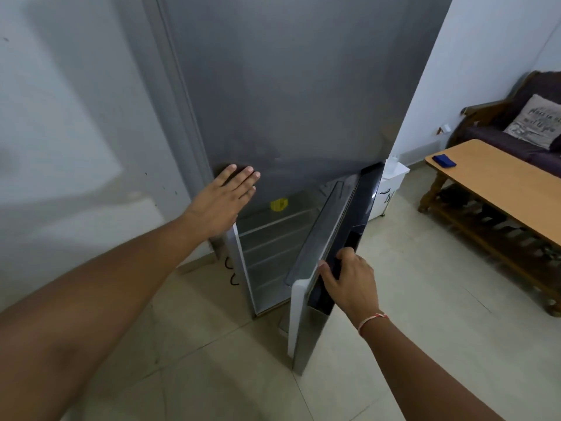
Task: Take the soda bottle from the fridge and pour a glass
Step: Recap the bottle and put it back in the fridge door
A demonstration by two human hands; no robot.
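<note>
A tall grey fridge stands in front of me. Its lower door is swung partly open to the right. My right hand grips the edge of that door near its dark handle. My left hand lies flat, fingers apart, on the lower left corner of the upper door. Inside the lower compartment I see clear shelves and a small yellow object at the back. No soda bottle and no glass are visible.
A wall stands close on the left. A wooden table with a blue cloth is at the right, a dark sofa with a cushion behind it. A white bin sits beside the fridge. Tiled floor lies below.
</note>
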